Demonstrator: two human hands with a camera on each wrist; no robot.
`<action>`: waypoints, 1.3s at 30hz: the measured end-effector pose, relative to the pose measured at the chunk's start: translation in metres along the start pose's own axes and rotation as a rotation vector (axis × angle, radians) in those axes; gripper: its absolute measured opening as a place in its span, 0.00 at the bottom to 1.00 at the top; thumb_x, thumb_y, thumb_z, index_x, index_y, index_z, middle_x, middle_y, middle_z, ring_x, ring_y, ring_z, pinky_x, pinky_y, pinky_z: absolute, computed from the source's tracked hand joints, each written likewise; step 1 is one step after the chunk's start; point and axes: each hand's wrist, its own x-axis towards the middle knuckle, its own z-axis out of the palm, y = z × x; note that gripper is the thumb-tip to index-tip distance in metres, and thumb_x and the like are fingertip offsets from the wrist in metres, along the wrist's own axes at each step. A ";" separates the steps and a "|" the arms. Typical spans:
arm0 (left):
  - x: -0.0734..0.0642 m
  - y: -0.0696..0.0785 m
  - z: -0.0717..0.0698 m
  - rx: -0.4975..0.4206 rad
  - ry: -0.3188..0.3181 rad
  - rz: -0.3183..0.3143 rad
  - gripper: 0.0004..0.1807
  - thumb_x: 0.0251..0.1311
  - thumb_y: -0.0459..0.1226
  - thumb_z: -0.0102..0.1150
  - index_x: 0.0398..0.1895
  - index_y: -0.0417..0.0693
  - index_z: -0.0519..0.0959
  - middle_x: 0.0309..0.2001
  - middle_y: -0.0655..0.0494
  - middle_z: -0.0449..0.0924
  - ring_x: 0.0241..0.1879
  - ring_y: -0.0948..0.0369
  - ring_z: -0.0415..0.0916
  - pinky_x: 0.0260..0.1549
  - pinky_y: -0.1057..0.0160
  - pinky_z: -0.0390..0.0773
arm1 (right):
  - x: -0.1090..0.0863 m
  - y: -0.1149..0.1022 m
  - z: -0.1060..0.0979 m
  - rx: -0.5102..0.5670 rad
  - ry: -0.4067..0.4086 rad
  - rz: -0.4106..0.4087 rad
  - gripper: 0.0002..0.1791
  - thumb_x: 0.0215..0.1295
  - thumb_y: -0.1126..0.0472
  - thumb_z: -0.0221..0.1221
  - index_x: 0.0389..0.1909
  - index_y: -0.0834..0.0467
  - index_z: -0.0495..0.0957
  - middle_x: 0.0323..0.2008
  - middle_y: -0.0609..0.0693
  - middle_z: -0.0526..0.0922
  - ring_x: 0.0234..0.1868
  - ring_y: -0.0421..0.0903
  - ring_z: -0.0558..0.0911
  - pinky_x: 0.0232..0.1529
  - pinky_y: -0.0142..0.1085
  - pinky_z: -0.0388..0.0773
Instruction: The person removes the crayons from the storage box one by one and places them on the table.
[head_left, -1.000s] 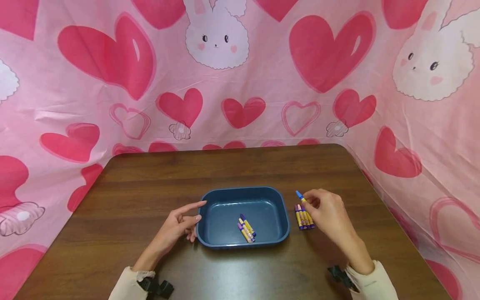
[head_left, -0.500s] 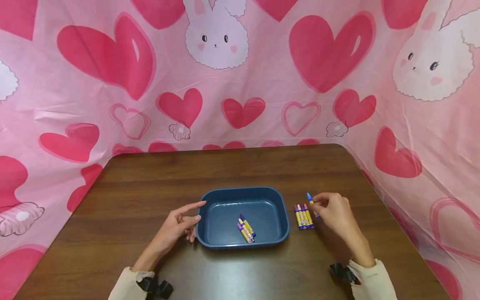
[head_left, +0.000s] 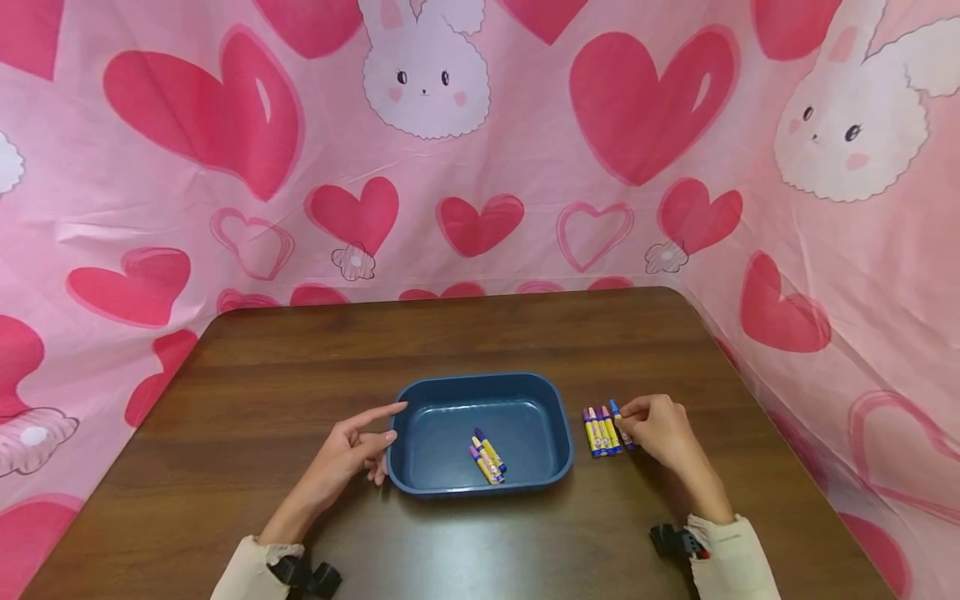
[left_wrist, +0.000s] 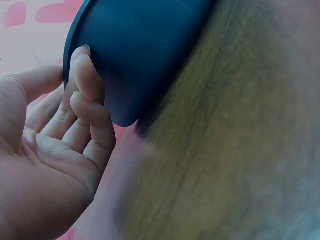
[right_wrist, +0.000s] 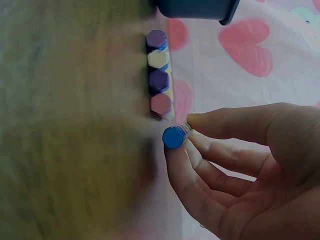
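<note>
Right hand [head_left: 663,432] pinches blue crayon [right_wrist: 174,137], likely aligning with four crayons [head_left: 602,432], needing gentle release; left hand [head_left: 341,454], fingers apart, touches tray [head_left: 525,429]

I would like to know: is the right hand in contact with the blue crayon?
Touching. The right wrist view shows the right hand pinching the blue crayon between thumb and finger.

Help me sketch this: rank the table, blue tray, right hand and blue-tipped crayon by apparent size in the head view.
1. Table
2. Blue tray
3. Right hand
4. Blue-tipped crayon, partly hidden
</note>
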 end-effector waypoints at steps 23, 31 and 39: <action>0.001 0.001 -0.001 0.002 0.001 -0.003 0.26 0.73 0.32 0.51 0.73 0.38 0.63 0.19 0.40 0.76 0.17 0.53 0.75 0.19 0.64 0.76 | 0.001 0.002 0.006 0.084 -0.053 0.069 0.08 0.58 0.66 0.67 0.37 0.68 0.84 0.28 0.53 0.85 0.25 0.43 0.84 0.27 0.36 0.82; 0.001 0.000 -0.001 -0.003 -0.004 0.005 0.26 0.73 0.32 0.50 0.73 0.38 0.63 0.19 0.41 0.76 0.17 0.53 0.75 0.18 0.63 0.76 | -0.001 0.004 0.004 0.094 -0.060 0.062 0.09 0.59 0.65 0.67 0.37 0.68 0.84 0.28 0.55 0.86 0.25 0.44 0.84 0.27 0.37 0.82; 0.001 0.000 0.000 -0.009 -0.008 0.012 0.26 0.73 0.31 0.50 0.73 0.37 0.63 0.19 0.39 0.75 0.16 0.53 0.75 0.18 0.63 0.76 | -0.003 0.005 0.003 0.105 -0.059 0.048 0.10 0.59 0.65 0.68 0.37 0.69 0.84 0.28 0.56 0.86 0.25 0.46 0.85 0.27 0.37 0.83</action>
